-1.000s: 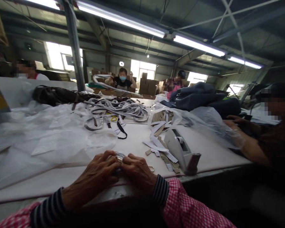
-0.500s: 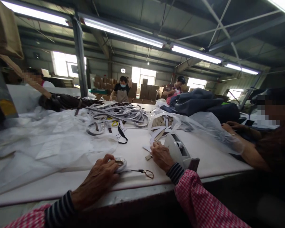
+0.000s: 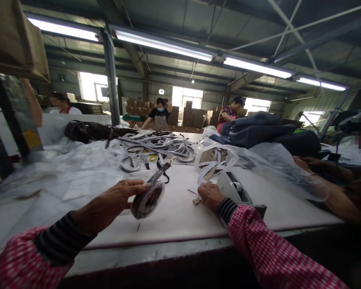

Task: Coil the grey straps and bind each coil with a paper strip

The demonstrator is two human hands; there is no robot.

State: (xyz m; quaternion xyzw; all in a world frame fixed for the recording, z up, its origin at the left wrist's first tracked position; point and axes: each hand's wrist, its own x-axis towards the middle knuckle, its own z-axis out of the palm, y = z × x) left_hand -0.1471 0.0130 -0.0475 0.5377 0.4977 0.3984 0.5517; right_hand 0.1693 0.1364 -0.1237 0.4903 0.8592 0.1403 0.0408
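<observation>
My left hand [image 3: 114, 195] is shut on a coiled strap roll [image 3: 147, 199], lifted above the white table [image 3: 168, 224]. A strap end with a metal fitting [image 3: 163, 170] sticks up from the coil. My right hand [image 3: 209, 196] rests curled on the table, beside small cardboard strips [image 3: 196, 200]. Whether its fingers pinch anything is hidden. A grey tape dispenser [image 3: 233, 188] stands just to its right. Behind it lies a clear plastic bag of cardboard and white paper strips [image 3: 213, 158].
A tangled pile of grey-white straps [image 3: 156, 146] lies ahead, with a dark bag [image 3: 90, 131] behind it. White plastic sheeting [image 3: 45, 176] covers the left. A co-worker's arm [image 3: 327, 192] reaches in at right, past blue-grey fabric [image 3: 258, 130]. Cardboard boxes [image 3: 192, 118] stand at the back.
My left hand has lifted the coil off the table and tilted it up, and the strap end with its fitting now stands above it. The view has shifted slightly.
</observation>
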